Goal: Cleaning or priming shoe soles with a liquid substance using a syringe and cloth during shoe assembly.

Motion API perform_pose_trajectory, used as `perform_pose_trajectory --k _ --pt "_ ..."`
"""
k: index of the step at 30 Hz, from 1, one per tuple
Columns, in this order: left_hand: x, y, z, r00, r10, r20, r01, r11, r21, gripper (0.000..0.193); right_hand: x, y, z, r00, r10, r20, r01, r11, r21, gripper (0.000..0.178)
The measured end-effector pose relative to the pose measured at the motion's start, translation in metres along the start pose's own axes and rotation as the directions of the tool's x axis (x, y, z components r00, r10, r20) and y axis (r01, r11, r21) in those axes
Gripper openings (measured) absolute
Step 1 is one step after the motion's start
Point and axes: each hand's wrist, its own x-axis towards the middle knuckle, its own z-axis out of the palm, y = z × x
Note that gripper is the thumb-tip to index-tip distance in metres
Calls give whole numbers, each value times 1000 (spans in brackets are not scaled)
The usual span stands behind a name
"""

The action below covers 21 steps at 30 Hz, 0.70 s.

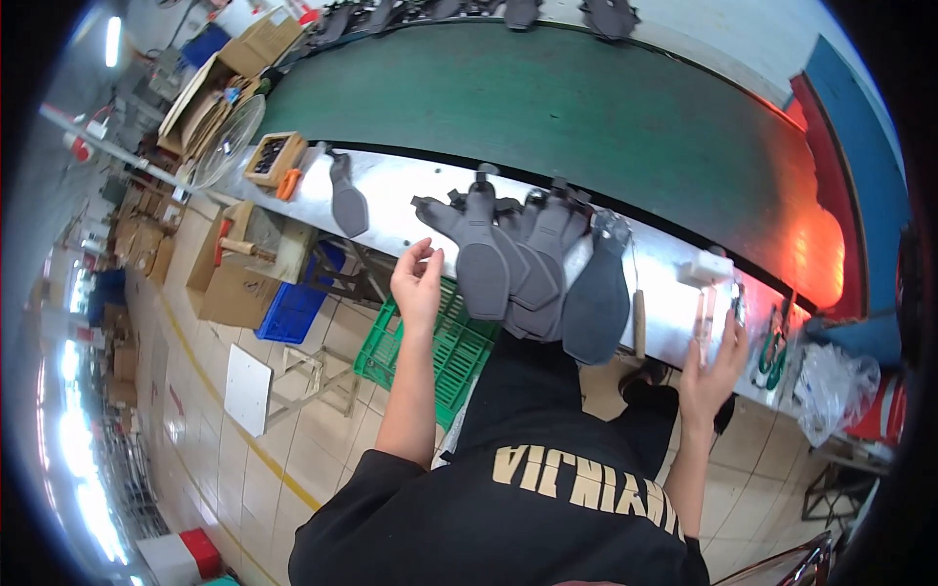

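Observation:
A fanned pile of dark grey sandal soles with straps point(484, 278) lies on the metal ledge in front of me, overhanging its near edge. Just left of the pile, my left hand point(418, 283) is raised with its fingers loosely bent and apart, holding nothing I can see. Another grey sole point(596, 303) rests to the right of the pile, with clear plastic at its top end. My right hand point(711, 371) is over the ledge at the right, fingers spread, below a small white block point(705, 268). A slim pale item point(706, 314) lies by its fingertips; contact is unclear.
Beyond the ledge runs a green conveyor belt point(547, 103), with a red-glowing opening point(816, 244) at its right end. Green-handled pliers point(772, 356), a wooden-handled tool point(640, 322), a single sole point(349, 200) and a wooden parts box point(276, 158) lie along the ledge. A green crate point(440, 356) stands below.

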Motion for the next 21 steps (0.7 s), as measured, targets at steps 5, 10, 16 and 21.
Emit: perform_pose_trajectory --k 5,10,16,21 --pt "12 3 -2 999 -34 -22 36 997 73 36 -4 -18 -27 997 30 -68 -7 947 323 30" --pt "33 -8 -24 989 70 -131 -49 987 152 37 -10 -22 -30 999 49 22 -53 870 491 16" --pt "131 -30 -83 871 393 -295 -125 757 642 38 -9 -35 -37 994 93 51 -106 845 525 10" --pt "201 -41 -111 960 126 -249 114 638 761 37 -4 -62 -39 995 93 -18 -79 921 381 22"
